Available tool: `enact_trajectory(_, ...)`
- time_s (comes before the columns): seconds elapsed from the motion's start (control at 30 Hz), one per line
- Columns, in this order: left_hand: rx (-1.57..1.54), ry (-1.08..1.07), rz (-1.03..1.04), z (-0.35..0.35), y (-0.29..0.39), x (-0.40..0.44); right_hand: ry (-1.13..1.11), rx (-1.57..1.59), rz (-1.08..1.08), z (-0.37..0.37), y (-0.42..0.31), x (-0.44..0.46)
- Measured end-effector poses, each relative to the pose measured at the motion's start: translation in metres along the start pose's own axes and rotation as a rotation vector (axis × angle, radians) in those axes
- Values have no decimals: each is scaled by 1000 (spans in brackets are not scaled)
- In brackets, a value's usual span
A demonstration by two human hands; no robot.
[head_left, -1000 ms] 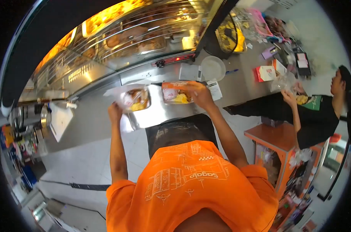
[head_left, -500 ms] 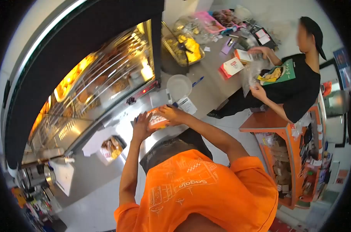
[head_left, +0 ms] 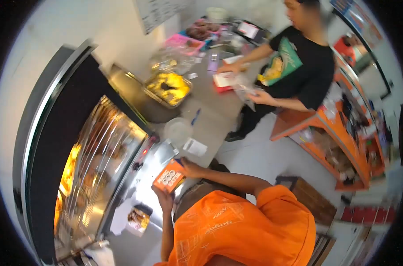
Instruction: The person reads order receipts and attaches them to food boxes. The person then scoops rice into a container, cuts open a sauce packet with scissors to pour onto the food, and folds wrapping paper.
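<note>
Grey counter [head_left: 215, 116] runs past the hot food case [head_left: 107, 162], with a person in black [head_left: 314, 66] farther along. I have an orange box [head_left: 168, 176] over the shiny part, with my left hand [head_left: 164, 198] and right hand [head_left: 193, 168] squeezing it at both ends. Its lid looks down, so I think it's closed up. The other box [head_left: 139, 220], near my left hand, isn't shut yet. My orange box points its printed side up, and its long way seems to slant from hand to hand.

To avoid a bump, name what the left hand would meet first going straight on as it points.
The orange box, which the left hand seems to hold; exact depth is unclear in the blur.
</note>
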State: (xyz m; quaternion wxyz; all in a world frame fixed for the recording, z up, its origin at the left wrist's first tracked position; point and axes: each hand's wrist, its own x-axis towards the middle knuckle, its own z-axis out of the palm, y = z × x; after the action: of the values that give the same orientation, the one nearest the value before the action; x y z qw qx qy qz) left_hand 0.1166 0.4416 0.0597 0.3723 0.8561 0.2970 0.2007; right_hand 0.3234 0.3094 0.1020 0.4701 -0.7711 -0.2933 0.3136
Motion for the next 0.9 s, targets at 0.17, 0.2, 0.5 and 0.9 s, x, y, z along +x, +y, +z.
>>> enact_trajectory(0.17,-556,-164,-570,-14,-19,19,-66,-152,42,-8,10,8)
enact_trajectory(0.2,-693,-95,-497,-20,-11,21,-161,-135,67,-16,5,11)
enact_trajectory(0.5,-738,-207,-634,-26,14,0,144,-336,-63,5,38,20)
enact_trajectory(0.9,221,-315,-203,28,-61,-13,-143,-606,-99,36,75,27)
